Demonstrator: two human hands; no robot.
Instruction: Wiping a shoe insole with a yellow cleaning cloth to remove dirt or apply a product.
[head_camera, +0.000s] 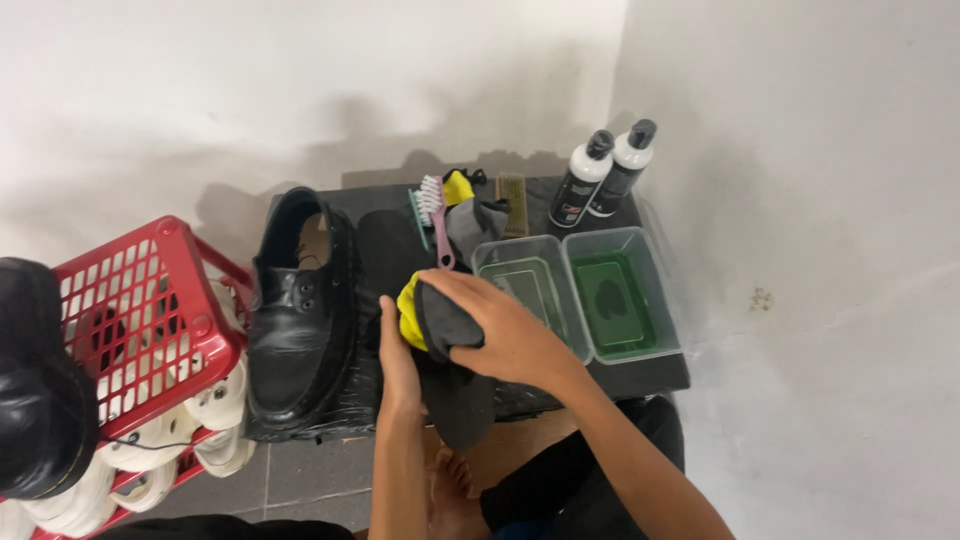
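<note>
My right hand (505, 330) presses a grey and yellow cloth (440, 325) onto a dark shoe insole (395, 250) that lies on a low black table (640, 375). My left hand (397, 355) steadies the insole from its left edge, fingers flat against it. A black leather lace-up shoe (298, 310) stands just left of the insole on the same table. The near end of the insole hangs over the table's front edge under my hands.
Two clear tubs (575, 295) with greenish liquid sit right of my hands. Behind them stand two black and white bottles (600, 175). A pink brush (435, 215), another cloth and a wooden brush lie at the back. A red crate (150, 320) with white shoes stands at left.
</note>
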